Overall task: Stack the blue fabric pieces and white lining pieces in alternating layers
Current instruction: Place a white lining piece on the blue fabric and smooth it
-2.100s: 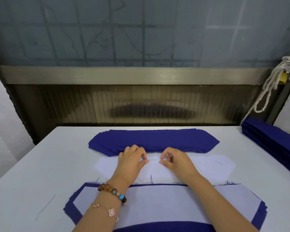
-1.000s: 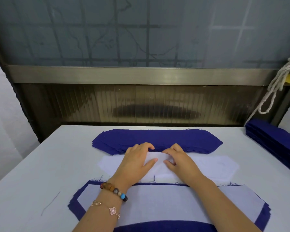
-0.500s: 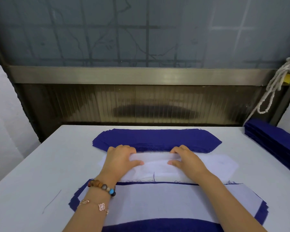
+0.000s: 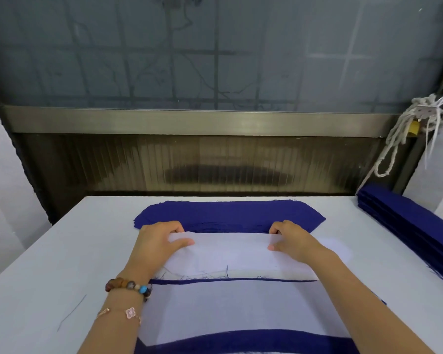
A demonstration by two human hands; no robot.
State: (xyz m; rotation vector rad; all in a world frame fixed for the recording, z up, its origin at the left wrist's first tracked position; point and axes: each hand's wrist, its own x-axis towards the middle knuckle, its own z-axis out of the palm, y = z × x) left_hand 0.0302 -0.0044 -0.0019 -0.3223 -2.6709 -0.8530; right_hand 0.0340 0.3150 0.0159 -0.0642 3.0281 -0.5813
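Hands are at the middle of the table (image 4: 49, 264). Left hand (image 4: 159, 241) pinches the far edge of the white lining piece (image 4: 230, 254) between thumb and curled fingers; right hand (image 4: 292, 241) pinches the same edge further right. Lining piece lies just in front of the blue fabric pile (image 4: 228, 215), which sits toward the table's far edge. Layered stack (image 4: 228, 310), white on top with blue at its borders, lies at the near edge. 1 further blue stack (image 4: 407, 223) sits along the right edge.
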